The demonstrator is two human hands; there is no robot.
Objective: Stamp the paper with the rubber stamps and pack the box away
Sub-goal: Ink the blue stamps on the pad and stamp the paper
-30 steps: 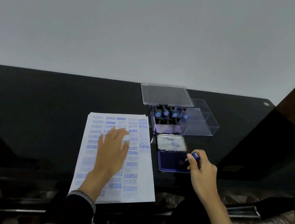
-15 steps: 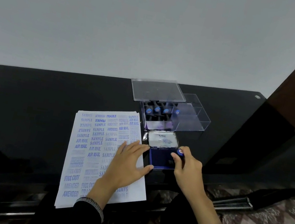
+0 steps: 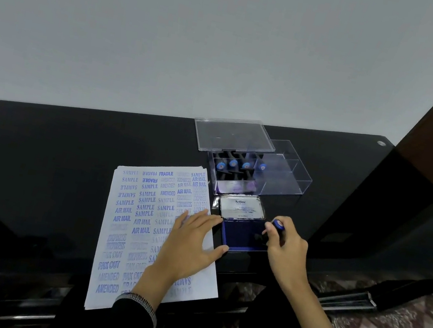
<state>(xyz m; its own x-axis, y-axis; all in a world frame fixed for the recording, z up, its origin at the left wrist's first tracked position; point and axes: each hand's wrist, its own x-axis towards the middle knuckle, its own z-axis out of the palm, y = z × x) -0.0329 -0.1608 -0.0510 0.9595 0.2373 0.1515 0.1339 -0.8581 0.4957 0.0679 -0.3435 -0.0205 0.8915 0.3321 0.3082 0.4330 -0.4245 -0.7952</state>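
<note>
My right hand (image 3: pixel 285 251) fingers pinch stamp (image 3: pixel 277 226) over ink pad (image 3: pixel 242 239); paper (image 3: pixel 140 225) lies at nine o'clock, under spread left hand (image 3: pixel 189 243).

A stamped paper sheet (image 3: pixel 140 225) lies on the worktop (image 3: pixel 36 161). At its 3 o'clock sits an open ink pad (image 3: pixel 242 226). At the pad's 12 o'clock stands the stamp box (image 3: pixel 279 180), with four stamps (image 3: pixel 238 164) inside and its lid (image 3: pixel 232 134) behind.
</note>
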